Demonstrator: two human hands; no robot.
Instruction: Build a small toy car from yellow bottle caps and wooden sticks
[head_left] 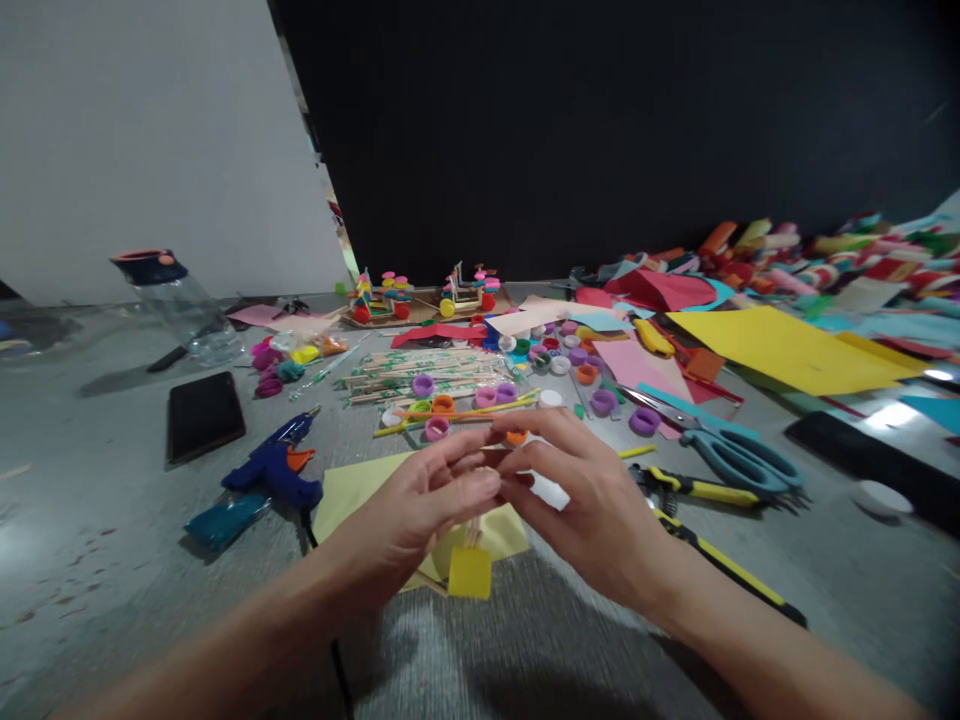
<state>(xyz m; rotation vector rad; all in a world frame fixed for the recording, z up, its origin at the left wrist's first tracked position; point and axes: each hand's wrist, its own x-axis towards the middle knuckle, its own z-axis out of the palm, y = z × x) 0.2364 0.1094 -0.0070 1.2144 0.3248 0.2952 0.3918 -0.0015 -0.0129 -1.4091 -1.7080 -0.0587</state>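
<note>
My left hand point(439, 490) and my right hand point(574, 490) meet in the middle of the head view, their fingers curled and fingertips together. Whatever they pinch is hidden behind the fingers. Just below my left hand shows a small yellow square point(470, 573) with thin wooden sticks point(473, 534) running up from it; I cannot tell whether the hand holds them. Under the hands lies a pale yellow sheet of paper point(349, 492). An orange bottle cap point(517, 437) shows just past the right fingers. Left of the paper rests a blue glue gun point(281, 465).
Wrapped sticks point(427, 370) and several coloured caps point(602, 402) lie beyond the hands. On the right are yellow-black pliers point(709, 490), scissors point(739, 460) and yellow paper point(787, 350). A phone point(205, 415) and a clear bottle point(184, 310) occupy the left. Two small craft models point(382, 297) stand at the back.
</note>
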